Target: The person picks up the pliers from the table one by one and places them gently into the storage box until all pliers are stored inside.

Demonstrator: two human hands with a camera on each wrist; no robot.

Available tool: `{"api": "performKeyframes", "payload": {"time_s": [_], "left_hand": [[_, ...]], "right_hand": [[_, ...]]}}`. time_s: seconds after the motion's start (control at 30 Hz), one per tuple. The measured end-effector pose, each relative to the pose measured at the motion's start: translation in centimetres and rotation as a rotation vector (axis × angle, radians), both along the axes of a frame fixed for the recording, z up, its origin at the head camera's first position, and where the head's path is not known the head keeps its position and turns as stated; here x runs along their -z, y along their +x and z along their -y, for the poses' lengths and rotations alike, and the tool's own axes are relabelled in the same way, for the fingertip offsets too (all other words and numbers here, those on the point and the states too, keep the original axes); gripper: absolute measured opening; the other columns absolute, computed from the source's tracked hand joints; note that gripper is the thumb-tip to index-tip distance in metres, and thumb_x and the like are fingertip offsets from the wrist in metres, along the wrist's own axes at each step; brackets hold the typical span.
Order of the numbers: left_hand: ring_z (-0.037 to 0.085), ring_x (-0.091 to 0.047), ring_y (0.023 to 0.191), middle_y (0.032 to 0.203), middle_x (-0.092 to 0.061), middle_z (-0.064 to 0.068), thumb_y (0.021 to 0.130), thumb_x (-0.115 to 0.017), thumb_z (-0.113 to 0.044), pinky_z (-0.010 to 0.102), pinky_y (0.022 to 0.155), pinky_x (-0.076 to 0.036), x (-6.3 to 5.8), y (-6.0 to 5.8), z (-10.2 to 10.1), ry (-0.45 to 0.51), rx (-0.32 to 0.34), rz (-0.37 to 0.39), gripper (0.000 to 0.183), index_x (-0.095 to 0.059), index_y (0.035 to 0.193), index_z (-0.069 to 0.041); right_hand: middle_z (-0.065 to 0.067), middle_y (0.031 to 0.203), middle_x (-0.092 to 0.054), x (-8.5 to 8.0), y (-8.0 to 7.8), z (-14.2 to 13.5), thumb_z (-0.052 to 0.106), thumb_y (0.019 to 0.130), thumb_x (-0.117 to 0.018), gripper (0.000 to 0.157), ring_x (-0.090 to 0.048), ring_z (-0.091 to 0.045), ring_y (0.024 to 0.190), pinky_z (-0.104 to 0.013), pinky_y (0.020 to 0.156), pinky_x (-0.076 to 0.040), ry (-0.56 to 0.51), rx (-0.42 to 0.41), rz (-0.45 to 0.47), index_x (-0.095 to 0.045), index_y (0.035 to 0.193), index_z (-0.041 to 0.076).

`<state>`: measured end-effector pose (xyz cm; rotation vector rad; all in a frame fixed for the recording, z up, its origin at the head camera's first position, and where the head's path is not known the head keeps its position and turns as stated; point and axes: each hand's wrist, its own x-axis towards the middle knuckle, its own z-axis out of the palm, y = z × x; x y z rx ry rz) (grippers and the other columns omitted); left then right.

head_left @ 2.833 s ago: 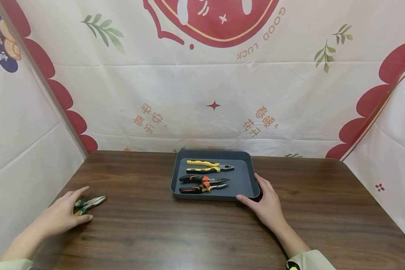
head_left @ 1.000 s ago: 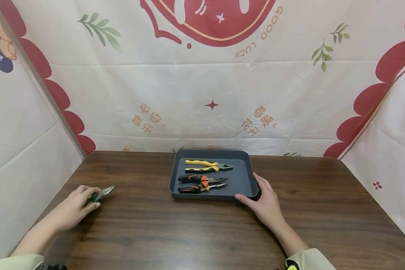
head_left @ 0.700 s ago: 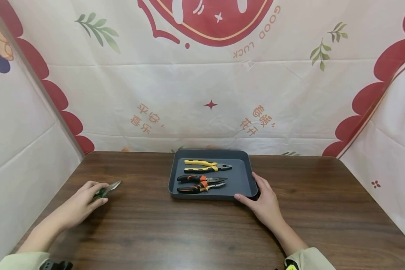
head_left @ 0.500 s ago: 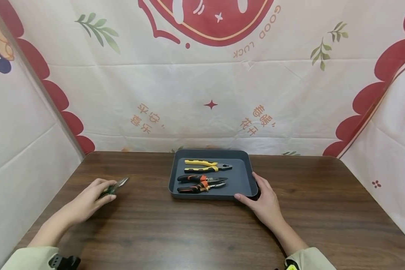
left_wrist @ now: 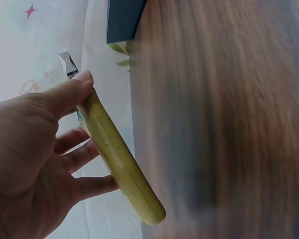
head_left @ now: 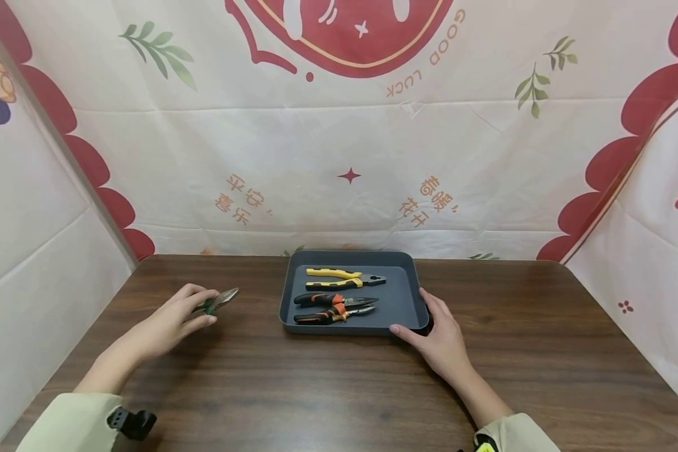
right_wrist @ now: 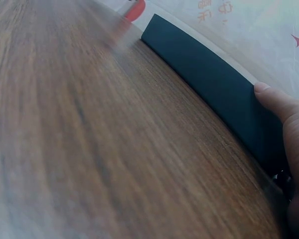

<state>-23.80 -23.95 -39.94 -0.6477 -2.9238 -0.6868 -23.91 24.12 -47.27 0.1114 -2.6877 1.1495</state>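
Observation:
My left hand (head_left: 172, 320) pinches a pair of pliers (head_left: 221, 300) with green and yellow handles, held above the table on the left, the metal jaws pointing toward the back right. In the left wrist view the thumb presses near the top of a yellow handle (left_wrist: 122, 159), with fingers behind it. A dark grey rectangular tray (head_left: 412, 301) sits at the back middle. My right hand (head_left: 443, 342) grips its front right corner, thumb at the front wall and fingers along the right side. Inside lie yellow-and-black pliers (head_left: 333, 285) and two orange-and-black pliers, (head_left: 319, 300) one beside the other.
The brown wooden table (head_left: 316, 395) extends in front of the tray and to both sides. A white printed cloth (head_left: 294, 144) hangs right behind the table's back edge, with more cloth at both sides.
My left hand has taken hold of the green-and-yellow pliers, lifted them off the table and carried them right, toward the tray. My right hand stays on the tray's corner.

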Motion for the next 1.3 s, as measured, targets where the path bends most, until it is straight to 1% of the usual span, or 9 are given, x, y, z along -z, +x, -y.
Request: {"api": "performKeyframes", "payload": {"time_s": [0.2,0.27,0.37,0.53,0.7,0.93,1.1,1.2,1.3], "left_hand": [[0.032,-0.061,0.115,0.125,-0.056,0.016,0.097,-0.068,-0.019,0.053,0.095,-0.051,-0.2,-0.9,-1.4,-0.003,0.036,-0.016,0.040,-0.061,0.133,-0.002],[0.033,-0.060,0.116,0.125,-0.056,0.017,0.097,-0.068,-0.017,0.053,0.095,-0.051,-0.3,-1.3,-1.9,-0.014,0.055,-0.024,0.041,-0.061,0.134,-0.002],[0.032,-0.058,0.115,0.124,-0.056,0.016,0.096,-0.068,-0.017,0.052,0.094,-0.051,-0.6,-2.0,-2.9,-0.036,0.086,-0.046,0.040,-0.061,0.133,-0.003],[0.029,-0.057,0.114,0.124,-0.055,0.015,0.096,-0.070,-0.015,0.050,0.094,-0.051,-1.2,-3.2,-4.7,-0.053,0.136,-0.070,0.039,-0.061,0.133,-0.005],[0.029,-0.055,0.116,0.127,-0.054,0.015,0.096,-0.069,-0.016,0.049,0.094,-0.051,-2.1,-4.0,-6.8,-0.076,0.174,-0.054,0.042,-0.059,0.136,-0.006],[0.026,-0.055,0.109,0.129,-0.054,0.015,0.096,-0.070,-0.020,0.043,0.088,-0.052,-2.8,-5.2,-8.9,-0.136,0.196,-0.078,0.047,-0.058,0.139,-0.006],[0.025,-0.055,0.108,0.128,-0.054,0.015,0.095,-0.071,-0.020,0.042,0.088,-0.052,-3.2,-6.1,-10.3,-0.158,0.213,-0.085,0.048,-0.058,0.139,-0.005],[0.027,-0.055,0.110,0.129,-0.054,0.016,0.096,-0.071,-0.020,0.044,0.088,-0.052,-3.4,-6.5,-11.1,-0.173,0.227,-0.078,0.047,-0.058,0.139,-0.005],[0.028,-0.055,0.113,0.131,-0.053,0.016,0.097,-0.069,-0.021,0.044,0.089,-0.053,-3.5,-6.9,-12.1,-0.196,0.226,-0.051,0.047,-0.057,0.140,-0.008]], "right_hand": [[-0.019,0.157,-0.040,0.0,0.0,0.0,0.053,0.081,-0.081,0.100,-0.040,-0.041,0.144,-0.063,0.112,-0.036,-0.002,0.000,-0.003,-0.034,0.158,0.009],[-0.019,0.157,-0.039,-0.1,0.1,0.0,0.054,0.081,-0.080,0.100,-0.040,-0.041,0.144,-0.064,0.112,-0.036,-0.001,0.000,0.002,-0.034,0.158,0.009],[-0.019,0.158,-0.039,-0.1,0.1,-0.1,0.054,0.081,-0.080,0.100,-0.040,-0.041,0.145,-0.064,0.112,-0.036,-0.001,0.003,0.006,-0.034,0.158,0.009],[-0.019,0.158,-0.039,-0.1,0.2,-0.1,0.054,0.082,-0.080,0.100,-0.040,-0.040,0.145,-0.063,0.113,-0.036,-0.002,0.006,0.008,-0.034,0.158,0.009],[-0.019,0.157,-0.039,-0.1,0.2,-0.1,0.053,0.082,-0.080,0.099,-0.040,-0.041,0.145,-0.064,0.113,-0.036,-0.003,0.005,-0.002,-0.034,0.158,0.009],[-0.018,0.157,-0.040,-0.1,0.1,0.0,0.053,0.082,-0.080,0.099,-0.040,-0.041,0.145,-0.064,0.112,-0.036,-0.005,0.002,-0.009,-0.035,0.157,0.008],[-0.018,0.157,-0.041,-0.1,0.1,0.1,0.053,0.081,-0.081,0.099,-0.041,-0.040,0.144,-0.063,0.112,-0.036,0.001,0.007,-0.015,-0.035,0.157,0.008],[-0.018,0.157,-0.041,-0.1,0.0,0.1,0.053,0.081,-0.081,0.099,-0.041,-0.040,0.144,-0.063,0.112,-0.037,0.004,0.008,-0.018,-0.035,0.157,0.008],[-0.018,0.156,-0.041,0.0,0.0,0.1,0.053,0.081,-0.081,0.099,-0.041,-0.040,0.144,-0.063,0.112,-0.037,0.003,0.008,-0.020,-0.036,0.157,0.008]]}}
